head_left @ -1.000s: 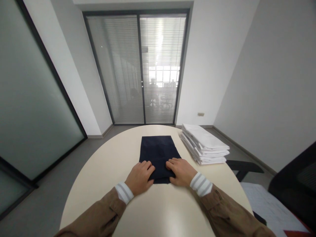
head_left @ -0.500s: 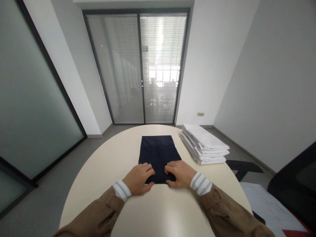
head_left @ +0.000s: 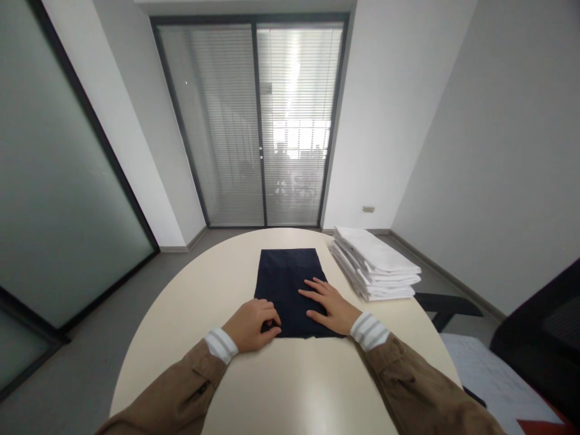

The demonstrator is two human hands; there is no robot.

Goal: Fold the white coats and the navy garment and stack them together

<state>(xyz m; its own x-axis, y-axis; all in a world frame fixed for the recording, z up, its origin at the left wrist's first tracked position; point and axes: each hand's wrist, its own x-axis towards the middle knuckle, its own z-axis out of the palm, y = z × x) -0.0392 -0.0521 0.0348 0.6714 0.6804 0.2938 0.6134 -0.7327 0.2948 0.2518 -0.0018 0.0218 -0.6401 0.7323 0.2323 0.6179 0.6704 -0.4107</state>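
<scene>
A folded dark navy cloth (head_left: 290,281) lies flat in the middle of the round cream table (head_left: 194,302). My left hand (head_left: 251,324) rests on the cloth's near left corner with its fingers curled and the thumb pinching the edge. My right hand (head_left: 328,305) lies flat on the cloth's right side, fingers stretched out and pointing left. Both arms wear brown sleeves with striped white cuffs.
A stack of folded white cloths (head_left: 374,263) sits on the table's right edge. A dark chair (head_left: 539,338) stands to the right, with a black armrest (head_left: 446,305) near the table. Glass doors with blinds (head_left: 254,127) are behind the table.
My right hand has opened and slid up onto the cloth's right side, lying flat. My left hand has stayed at the near left corner, curling onto the edge.
</scene>
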